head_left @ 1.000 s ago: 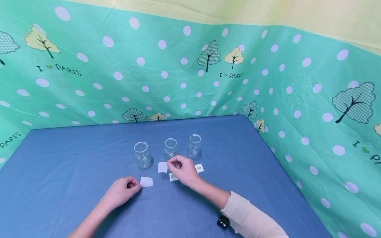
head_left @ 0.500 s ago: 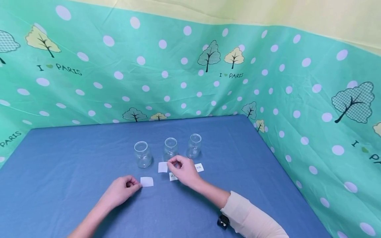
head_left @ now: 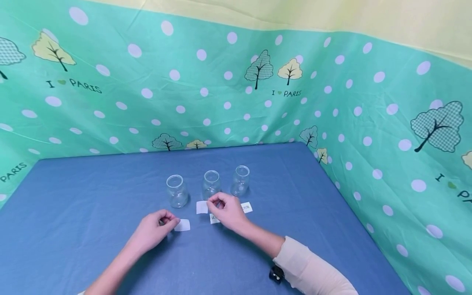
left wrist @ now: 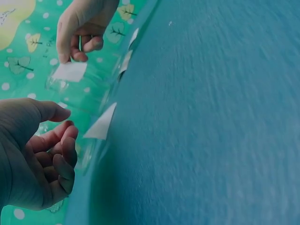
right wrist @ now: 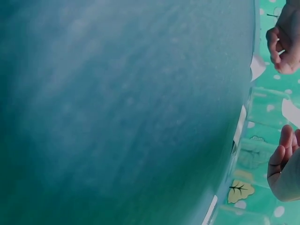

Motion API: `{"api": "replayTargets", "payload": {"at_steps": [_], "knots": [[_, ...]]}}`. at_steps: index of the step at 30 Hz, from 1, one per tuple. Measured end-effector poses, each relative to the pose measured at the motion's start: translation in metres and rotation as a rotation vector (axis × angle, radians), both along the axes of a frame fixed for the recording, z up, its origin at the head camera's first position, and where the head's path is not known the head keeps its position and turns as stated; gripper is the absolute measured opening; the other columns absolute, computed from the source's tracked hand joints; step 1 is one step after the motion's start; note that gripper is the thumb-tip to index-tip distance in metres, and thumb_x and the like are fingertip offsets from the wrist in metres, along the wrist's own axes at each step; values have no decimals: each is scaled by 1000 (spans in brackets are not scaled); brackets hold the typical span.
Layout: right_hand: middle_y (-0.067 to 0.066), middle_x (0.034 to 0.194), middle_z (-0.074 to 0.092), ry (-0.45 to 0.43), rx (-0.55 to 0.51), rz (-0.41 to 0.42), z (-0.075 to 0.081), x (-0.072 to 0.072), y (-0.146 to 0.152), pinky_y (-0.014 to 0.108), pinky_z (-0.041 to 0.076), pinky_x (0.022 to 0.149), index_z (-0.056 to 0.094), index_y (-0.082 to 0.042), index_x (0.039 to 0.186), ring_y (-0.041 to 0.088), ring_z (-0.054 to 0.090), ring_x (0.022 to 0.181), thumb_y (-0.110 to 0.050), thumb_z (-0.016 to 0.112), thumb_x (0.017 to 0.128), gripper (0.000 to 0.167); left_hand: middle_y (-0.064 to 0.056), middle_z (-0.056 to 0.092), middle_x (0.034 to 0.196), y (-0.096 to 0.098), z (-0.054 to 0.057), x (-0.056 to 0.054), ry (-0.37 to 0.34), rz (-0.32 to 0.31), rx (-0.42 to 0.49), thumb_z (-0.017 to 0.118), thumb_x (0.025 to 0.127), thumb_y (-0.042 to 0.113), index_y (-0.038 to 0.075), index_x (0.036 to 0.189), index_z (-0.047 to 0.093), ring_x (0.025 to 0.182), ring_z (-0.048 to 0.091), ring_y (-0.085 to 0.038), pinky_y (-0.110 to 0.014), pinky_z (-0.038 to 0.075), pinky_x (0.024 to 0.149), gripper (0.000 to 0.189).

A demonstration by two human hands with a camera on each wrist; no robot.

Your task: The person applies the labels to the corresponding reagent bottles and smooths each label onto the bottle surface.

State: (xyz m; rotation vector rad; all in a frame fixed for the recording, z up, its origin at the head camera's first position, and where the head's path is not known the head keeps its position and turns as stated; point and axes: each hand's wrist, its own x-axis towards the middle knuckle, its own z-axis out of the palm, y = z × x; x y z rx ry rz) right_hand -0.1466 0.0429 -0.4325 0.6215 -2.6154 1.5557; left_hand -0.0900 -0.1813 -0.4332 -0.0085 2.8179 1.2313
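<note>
Right hand point(head_left: 229, 212) pinching a white slip point(head_left: 201, 207) above the blue surface point(head_left: 88, 205), before the middle jar point(head_left: 211, 183). Left hand point(head_left: 153, 230) — loosely curled, grasping nothing — just beside a second slip point(head_left: 183, 225), partly raised. Farther: left jar point(head_left: 178, 193), right jar point(head_left: 241, 181).

Blue tabletop point(head_left: 92, 196) below the fingers point(head_left: 171, 223), green curtain point(head_left: 121, 123) beyond them.
The curtain hangs along the tabletop's far edge, well past the fingers, then turns down the side to their right. Pale dots point(head_left: 167, 28) cover it, among yellow trees point(head_left: 296, 68), checked trees point(head_left: 262, 66) and "I PARIS" lettering point(head_left: 293, 94) with a green heart. A pale yellow band point(head_left: 368, 16) runs above, higher than the fingers.
</note>
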Motion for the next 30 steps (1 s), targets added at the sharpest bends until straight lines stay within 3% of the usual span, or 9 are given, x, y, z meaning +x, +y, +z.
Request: {"api": "replayTargets", "payload": {"at_steps": [9,23,30], "knots": [[2,72,65,89,31,-1,0,1,-5,14,42,55,70,-10,84,1,47,58,-13,64,84,7,1,60,73,18,10,-4,11,-13,111,66,86,26,12,87,66,64,50,-6,-21,42,56,14],[-3,75,65,250,110,17,0,4,-8,12,41,55,70,-13,85,0,47,58,-14,65,83,6,-10,60,70,30,14,-5,-26,-2,247,65,87,22,8,91,67,55,49,-7,-22,42,52,15],[-5,75,64,392,149,56,1,8,-9,5,39,56,69,-15,85,2,51,57,-15,65,83,5,-7,62,75,32,16,-6,-18,5,295,64,88,21,4,99,66,54,51,-7,-23,43,52,20]]}}
